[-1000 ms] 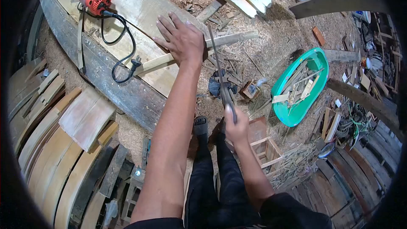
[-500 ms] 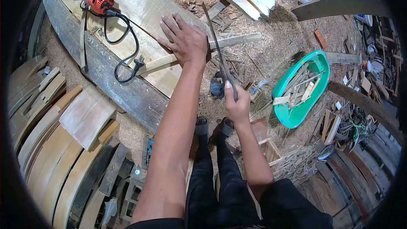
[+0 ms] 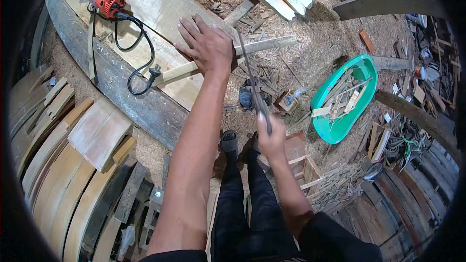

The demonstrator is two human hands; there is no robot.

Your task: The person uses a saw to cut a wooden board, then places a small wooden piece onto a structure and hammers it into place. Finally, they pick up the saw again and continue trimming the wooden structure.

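Currently, a broad, curved platform of grey and tan wooden planks (image 3: 158, 5) is serving as the support. Well to its right, an oval green plastic tub (image 3: 335, 136) is holding wood scraps (image 3: 340, 94). A long, pale, straight wooden strip (image 3: 179, 72) is lying across the platform, its free end projecting past the right edge. A dark, narrow-bladed, saw-like tool (image 3: 254, 77) is crossing that overhang just outside the platform. Compared with half a second ago, the tool is sitting further back toward the body, its blade tip nearer the strip, apparently indicating a pull stroke at the crossing. The left hand (image 3: 208, 48) is resting palm-down on the strip at the platform's edge, fingers extended rather than clenched. The right hand (image 3: 273, 138) is grasping the tool's handle, to the right of the platform.

The left hand is concealing the strip's middle and its own palm contact. Motion blur is softening the right hand. The blade's teeth are not resolving, and whether a cut is opening beneath them is remaining unclear.
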